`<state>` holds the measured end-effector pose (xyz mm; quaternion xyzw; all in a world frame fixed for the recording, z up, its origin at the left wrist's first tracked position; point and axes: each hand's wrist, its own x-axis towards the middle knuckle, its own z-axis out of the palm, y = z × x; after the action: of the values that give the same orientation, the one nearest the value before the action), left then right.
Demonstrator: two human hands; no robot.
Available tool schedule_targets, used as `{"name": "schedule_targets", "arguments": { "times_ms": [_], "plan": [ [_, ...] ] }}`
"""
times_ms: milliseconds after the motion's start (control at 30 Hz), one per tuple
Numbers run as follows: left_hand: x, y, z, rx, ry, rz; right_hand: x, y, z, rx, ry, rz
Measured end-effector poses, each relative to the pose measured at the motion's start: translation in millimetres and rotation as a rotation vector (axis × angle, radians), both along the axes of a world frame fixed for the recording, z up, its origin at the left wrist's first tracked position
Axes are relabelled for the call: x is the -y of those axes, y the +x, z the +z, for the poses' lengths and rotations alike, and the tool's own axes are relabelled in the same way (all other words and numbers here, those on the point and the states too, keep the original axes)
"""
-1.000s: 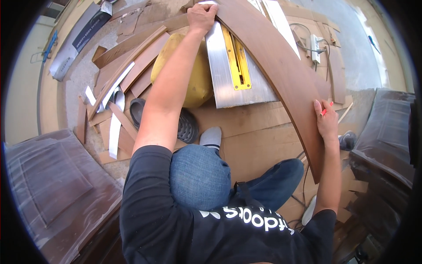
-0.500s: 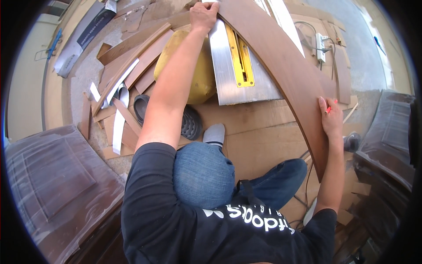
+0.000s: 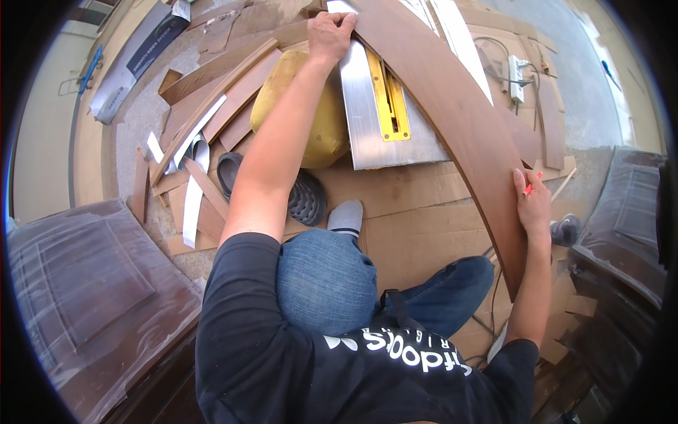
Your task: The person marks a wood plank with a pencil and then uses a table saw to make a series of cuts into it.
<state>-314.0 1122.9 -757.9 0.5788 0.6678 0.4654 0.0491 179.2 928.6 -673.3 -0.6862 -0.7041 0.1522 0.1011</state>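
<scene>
A long brown wooden board (image 3: 452, 120) lies diagonally over a silver metal saw table (image 3: 367, 141) with a yellow insert (image 3: 395, 120). My left hand (image 3: 329, 35) reaches to the top, its fingers closed on the board's left edge near its far end. My right hand (image 3: 533, 205) grips the board's near part at the right and also holds a red pencil-like stick (image 3: 528, 189). A dull yellow, rounded object (image 3: 296, 106) sits left of the saw table, partly behind my left arm.
Brown offcuts (image 3: 236, 116), white strips (image 3: 189, 212) and dark clogs (image 3: 305, 205) lie at left on cardboard (image 3: 417, 226). A white power strip (image 3: 517, 78) with cables is at upper right. Dark plastic-covered panels (image 3: 85, 275) flank me. A long box (image 3: 141, 63) lies at upper left.
Both hands and the board have moved slightly toward me, down the picture, in the last half second. The whole view has also shifted a little right since a second ago.
</scene>
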Motion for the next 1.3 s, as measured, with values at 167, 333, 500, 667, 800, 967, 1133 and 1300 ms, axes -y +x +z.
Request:
{"name": "schedule_targets", "arguments": {
  "times_ms": [167, 333, 500, 667, 800, 967, 1133, 1300],
  "plan": [
    [11, 2, -1, 0.063, -0.066, -0.081, 12, 2, -1, -0.062, 0.012, -0.008],
    [15, 10, -2, -0.013, -0.099, -0.068, 5, 6, -7, -0.032, 0.053, -0.021],
    [-14, -2, -4, 0.048, -0.073, -0.026, -38, 1, -9, -0.057, 0.04, 0.011],
    [-13, -7, -12, 0.046, -0.049, -0.054, -45, 5, -7, -0.051, 0.034, 0.011],
    [-14, -5, -10, 0.047, -0.057, -0.067, -45, 10, -13, -0.062, 0.076, 0.035],
    [-9, -8, -10, -0.035, -0.02, -0.035, -42, 7, -9, -0.049, 0.019, 0.018],
    [0, -2, -8, 0.151, -0.031, -0.095, -40, 16, -11, -0.1, 0.057, 0.071],
    [9, 1, -10, 0.112, -0.007, -0.079, -37, 20, -9, -0.082, 0.049, 0.061]
  ]
}}
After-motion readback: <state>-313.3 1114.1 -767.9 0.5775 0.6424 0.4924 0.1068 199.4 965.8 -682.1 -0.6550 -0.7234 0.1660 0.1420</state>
